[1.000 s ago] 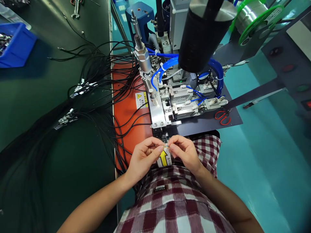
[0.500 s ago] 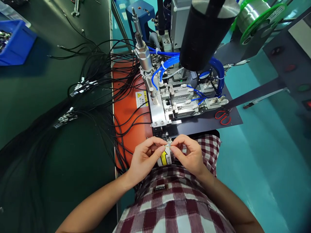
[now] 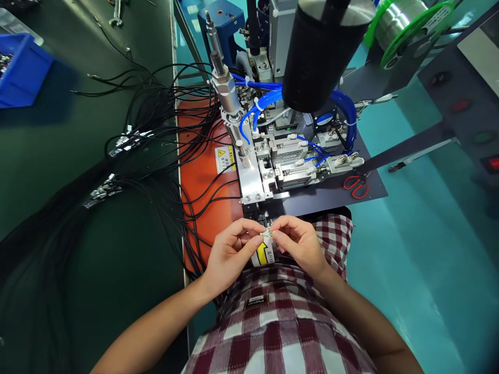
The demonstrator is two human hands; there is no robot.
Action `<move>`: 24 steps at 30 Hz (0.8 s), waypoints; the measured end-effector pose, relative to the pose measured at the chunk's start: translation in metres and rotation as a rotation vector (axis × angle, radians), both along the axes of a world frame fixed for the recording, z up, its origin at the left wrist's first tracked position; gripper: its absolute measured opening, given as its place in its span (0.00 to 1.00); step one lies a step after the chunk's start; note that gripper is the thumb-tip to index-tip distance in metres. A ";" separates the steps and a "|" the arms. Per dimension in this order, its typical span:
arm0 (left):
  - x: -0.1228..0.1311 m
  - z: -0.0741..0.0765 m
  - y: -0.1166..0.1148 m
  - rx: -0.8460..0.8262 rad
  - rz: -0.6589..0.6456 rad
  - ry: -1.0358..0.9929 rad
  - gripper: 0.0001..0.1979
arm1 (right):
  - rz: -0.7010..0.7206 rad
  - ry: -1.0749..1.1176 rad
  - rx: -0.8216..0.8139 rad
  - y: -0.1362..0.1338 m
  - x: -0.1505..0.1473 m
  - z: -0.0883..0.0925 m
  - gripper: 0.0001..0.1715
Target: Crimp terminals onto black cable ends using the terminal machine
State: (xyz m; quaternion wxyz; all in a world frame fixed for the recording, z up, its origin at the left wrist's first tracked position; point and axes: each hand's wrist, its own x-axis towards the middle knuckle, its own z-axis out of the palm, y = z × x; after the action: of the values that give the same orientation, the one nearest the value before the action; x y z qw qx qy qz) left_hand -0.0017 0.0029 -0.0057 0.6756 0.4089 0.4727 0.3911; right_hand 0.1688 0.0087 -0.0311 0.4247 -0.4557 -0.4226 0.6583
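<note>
My left hand [image 3: 236,246] pinches with thumb and forefinger at one end of some thin wires [image 3: 267,235], which look pale and yellowish. From the other side, my right hand [image 3: 299,243] grips them the same way, its fingertips close to those of the left. Part of the wires is hidden behind the fingers, and their exact number is too small to tell. Just below the fingertips shows a white label with a yellow arrow [image 3: 263,253]. Beyond the hands stands a metal machine [image 3: 251,182] with cylinders and blue air hoses [image 3: 268,98].
Black cables [image 3: 156,109] with shiny metal ends lie across the dark green table [image 3: 128,270] and the orange plate [image 3: 198,171]. Red-handled scissors [image 3: 356,187] rest at the right. A blue bin [image 3: 29,72] and a green solder spool [image 3: 413,26] are farther off.
The fingertips have parted slightly, and more of the thin wires shows between them. The whole view has shifted a little; both hands stay pinched.
</note>
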 end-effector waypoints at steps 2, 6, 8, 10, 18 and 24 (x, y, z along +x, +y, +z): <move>-0.001 -0.001 0.000 0.000 -0.005 -0.002 0.05 | 0.011 0.001 0.011 0.000 0.000 -0.001 0.08; -0.001 -0.001 -0.001 -0.018 -0.006 -0.032 0.07 | 0.048 0.026 0.027 -0.003 -0.001 -0.004 0.09; -0.001 0.000 0.000 -0.056 -0.040 -0.054 0.09 | 0.073 0.029 0.051 -0.003 -0.001 -0.006 0.09; -0.003 0.001 0.001 -0.104 -0.113 -0.075 0.10 | 0.113 -0.005 0.105 -0.001 -0.001 -0.009 0.09; -0.007 0.007 0.010 -0.256 -0.262 0.096 0.14 | 0.386 -0.251 0.557 0.025 0.018 -0.003 0.06; -0.002 0.007 0.007 -0.205 -0.155 0.139 0.13 | 0.393 -0.302 0.563 0.028 0.020 0.003 0.06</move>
State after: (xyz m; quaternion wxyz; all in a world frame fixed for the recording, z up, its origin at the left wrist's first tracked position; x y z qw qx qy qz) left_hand -0.0033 0.0098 0.0012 0.7075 0.3992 0.5229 0.2582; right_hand 0.1890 0.0367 -0.0277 0.3319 -0.3231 -0.7244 0.5106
